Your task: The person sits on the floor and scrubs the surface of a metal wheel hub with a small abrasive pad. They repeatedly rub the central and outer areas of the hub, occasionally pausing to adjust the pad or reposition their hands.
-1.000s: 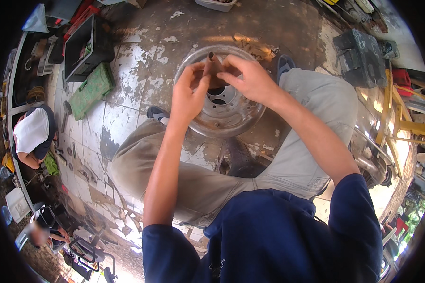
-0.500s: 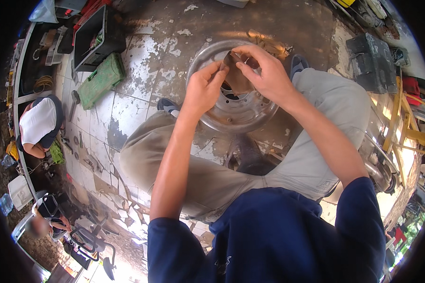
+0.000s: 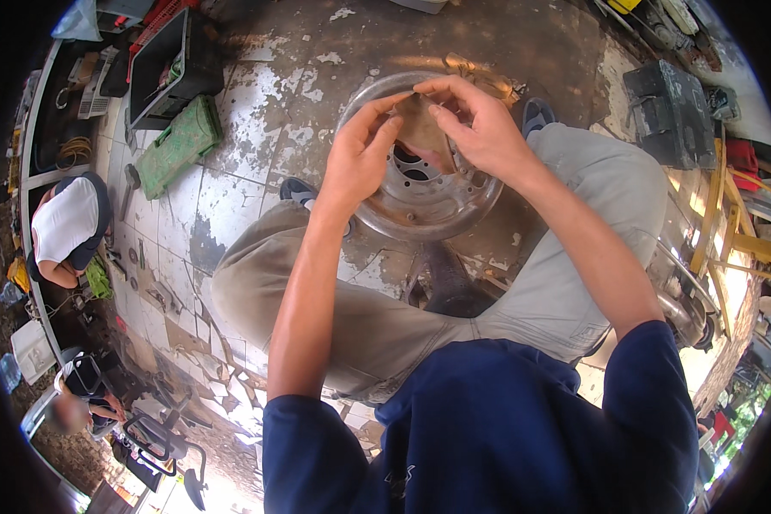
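Note:
Both my hands are raised over a bare metal wheel rim (image 3: 429, 221) that sits in front of me. Between them is a thin brown sheet (image 3: 421, 127), which looks like sandpaper. My left hand (image 3: 356, 154) pinches its left upper edge with thumb and fingers. On the other side my right hand (image 3: 481, 128) grips the top and right edge, fingers curled behind it. The sheet hides part of the rim's centre; dark holes in the hub show below it. A dark stand-like piece (image 3: 445, 283) is visible just below the rim, between my legs.
On the left lie a green case (image 3: 178, 147), a hammer (image 3: 129, 190) and a black crate (image 3: 164, 81). A black box (image 3: 672, 116) stands at the right, near yellow wooden pieces (image 3: 737, 231). Two people (image 3: 70, 224) are at the far left. Broken tile pieces (image 3: 227, 390) litter the floor.
The brown sheet, bent over at its top before, now hangs flatter. My left hand has shifted slightly left and its fingers reach higher along the top edge.

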Demonstrator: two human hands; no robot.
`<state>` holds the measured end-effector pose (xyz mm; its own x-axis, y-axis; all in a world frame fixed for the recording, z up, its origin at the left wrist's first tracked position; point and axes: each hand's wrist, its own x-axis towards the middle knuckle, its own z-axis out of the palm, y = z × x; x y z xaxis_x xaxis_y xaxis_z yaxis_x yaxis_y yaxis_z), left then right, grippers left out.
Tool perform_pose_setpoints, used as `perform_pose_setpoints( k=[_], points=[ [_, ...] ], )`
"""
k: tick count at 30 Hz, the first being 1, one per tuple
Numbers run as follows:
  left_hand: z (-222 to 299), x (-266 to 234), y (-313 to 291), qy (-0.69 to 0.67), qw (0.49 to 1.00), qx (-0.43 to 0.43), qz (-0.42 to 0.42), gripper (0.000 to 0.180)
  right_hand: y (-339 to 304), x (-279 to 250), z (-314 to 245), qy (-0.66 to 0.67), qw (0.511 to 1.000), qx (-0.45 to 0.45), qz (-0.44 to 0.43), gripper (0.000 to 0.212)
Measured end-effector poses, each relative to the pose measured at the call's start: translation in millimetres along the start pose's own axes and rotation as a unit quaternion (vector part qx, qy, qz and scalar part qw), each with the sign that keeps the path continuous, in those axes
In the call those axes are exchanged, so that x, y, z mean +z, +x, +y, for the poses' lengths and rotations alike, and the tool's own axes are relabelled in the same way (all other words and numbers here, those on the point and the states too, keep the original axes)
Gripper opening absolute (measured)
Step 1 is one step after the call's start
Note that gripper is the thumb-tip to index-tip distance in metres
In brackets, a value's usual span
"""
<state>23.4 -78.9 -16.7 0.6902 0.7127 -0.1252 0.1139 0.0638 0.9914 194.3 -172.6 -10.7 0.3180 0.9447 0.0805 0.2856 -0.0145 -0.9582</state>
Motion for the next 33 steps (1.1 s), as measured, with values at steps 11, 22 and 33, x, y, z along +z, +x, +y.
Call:
perform_pose_setpoints(
  k=[11,22,33],
  points=[
    [-2.4,1.3,-1.7,0.012,0.999,-0.047,-0.01,0.024,-1.7,-3.1,-3.0,-0.055,0.998,-0.038,0.021,0.022],
    [4.6,3.4,-2.3,0.001,0.998,-0.055,0.041,0.017,6.1,-11.6,0.9,-0.034,0.998,-0.052,-0.024,0.021],
    [-0.1,-11.2,-2.0,-0.139,0.988,-0.068,-0.025,0.019,8.7,-29.9,-9.1,0.087,0.981,0.092,-0.146,0.022]
  ],
)
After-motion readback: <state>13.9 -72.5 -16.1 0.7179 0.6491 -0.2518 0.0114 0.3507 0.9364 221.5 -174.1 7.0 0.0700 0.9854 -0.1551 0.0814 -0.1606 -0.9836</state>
